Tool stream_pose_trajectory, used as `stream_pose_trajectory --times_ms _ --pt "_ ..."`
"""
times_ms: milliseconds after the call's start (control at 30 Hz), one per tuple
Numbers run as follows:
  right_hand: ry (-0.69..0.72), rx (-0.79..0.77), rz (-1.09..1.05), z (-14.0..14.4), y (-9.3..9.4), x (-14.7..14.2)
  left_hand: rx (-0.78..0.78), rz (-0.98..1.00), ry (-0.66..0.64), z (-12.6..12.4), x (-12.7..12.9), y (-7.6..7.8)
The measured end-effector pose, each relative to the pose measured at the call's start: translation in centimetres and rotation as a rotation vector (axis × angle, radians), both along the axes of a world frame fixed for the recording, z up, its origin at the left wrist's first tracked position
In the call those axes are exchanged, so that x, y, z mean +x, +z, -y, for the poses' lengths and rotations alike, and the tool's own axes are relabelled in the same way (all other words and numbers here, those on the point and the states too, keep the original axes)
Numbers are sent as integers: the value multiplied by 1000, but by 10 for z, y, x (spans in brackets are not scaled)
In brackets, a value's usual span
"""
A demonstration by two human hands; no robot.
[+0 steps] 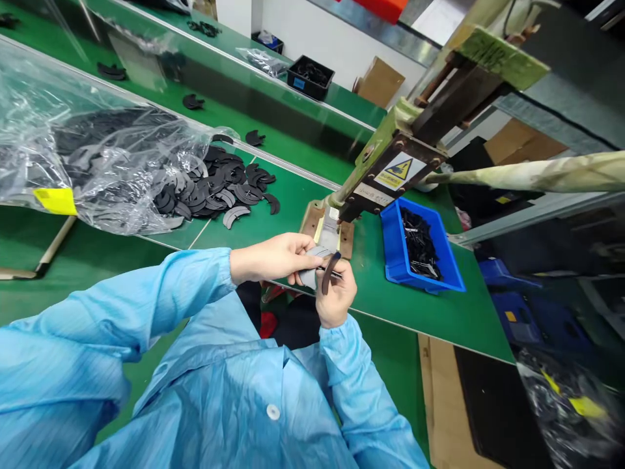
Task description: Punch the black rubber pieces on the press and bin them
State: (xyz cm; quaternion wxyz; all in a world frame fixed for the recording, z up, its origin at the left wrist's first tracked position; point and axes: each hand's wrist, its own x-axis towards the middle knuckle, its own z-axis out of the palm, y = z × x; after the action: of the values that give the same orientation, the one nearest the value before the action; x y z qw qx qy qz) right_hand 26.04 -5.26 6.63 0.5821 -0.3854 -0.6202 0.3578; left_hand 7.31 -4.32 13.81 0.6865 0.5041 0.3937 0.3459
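My left hand (276, 257) is closed on a grey curved plastic piece (308, 277), thumb on top. Close beside it, my right hand (336, 296) pinches a dark curved strip (331, 272) that stands up from the fingers. The two parts are near each other; whether they touch, I cannot tell. Both hands are just in front of the hand press (390, 163), over the near edge of the green table. A metal fixture (329, 231) sits on the press base behind my fingers. To the left lies a pile of black curved pieces (215, 185), spilling from a clear plastic bag (122, 163).
Right of the press stands a blue bin (454, 260) holding small black parts. The press lever (527, 172) reaches out to the right. Behind the table runs a green conveyor (161, 98) with a few loose black pieces. A black bin (312, 78) stands farther back.
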Motion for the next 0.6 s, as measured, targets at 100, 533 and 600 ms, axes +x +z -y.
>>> stream_pose_trajectory --times_ms 100,533,600 --pt "0 5 25 5 -3 2 -81 25 -53 -2 0 -1" --pt "112 179 324 -8 8 35 157 -174 66 -2 -7 -3" --pt "117 232 389 -9 10 39 323 -313 217 4 -8 0"
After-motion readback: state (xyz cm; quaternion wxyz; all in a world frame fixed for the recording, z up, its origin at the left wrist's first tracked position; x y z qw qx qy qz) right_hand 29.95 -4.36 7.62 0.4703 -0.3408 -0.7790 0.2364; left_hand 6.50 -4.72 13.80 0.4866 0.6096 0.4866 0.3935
